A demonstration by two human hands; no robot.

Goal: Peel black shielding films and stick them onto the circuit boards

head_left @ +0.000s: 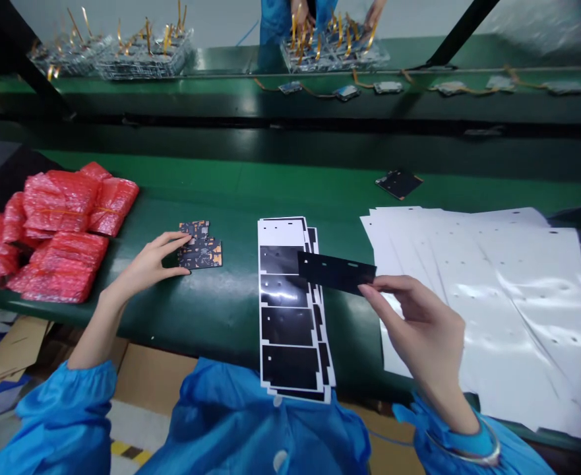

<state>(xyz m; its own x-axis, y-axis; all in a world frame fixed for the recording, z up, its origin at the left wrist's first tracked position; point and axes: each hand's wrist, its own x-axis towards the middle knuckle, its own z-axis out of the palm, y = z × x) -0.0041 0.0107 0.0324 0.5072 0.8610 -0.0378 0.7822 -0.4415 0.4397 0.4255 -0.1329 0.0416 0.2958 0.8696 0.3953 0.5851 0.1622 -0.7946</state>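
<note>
Right hand [421,323]: thumb and forefinger pinched narrow on a black film strip [336,272], held between a stack of black-patched sheets [288,310] and white sheets [488,264]. Left hand [144,267]: fingers slightly parted, tips touching dark circuit boards [201,249] on a green bench [231,191].

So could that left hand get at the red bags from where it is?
Probably yes: the left hand sits beside the small circuit boards, and nothing seems to stand between it and the red plastic bags on the green bench.

Electronics factory, green workbench [241,198], circuit boards [204,254]
</note>
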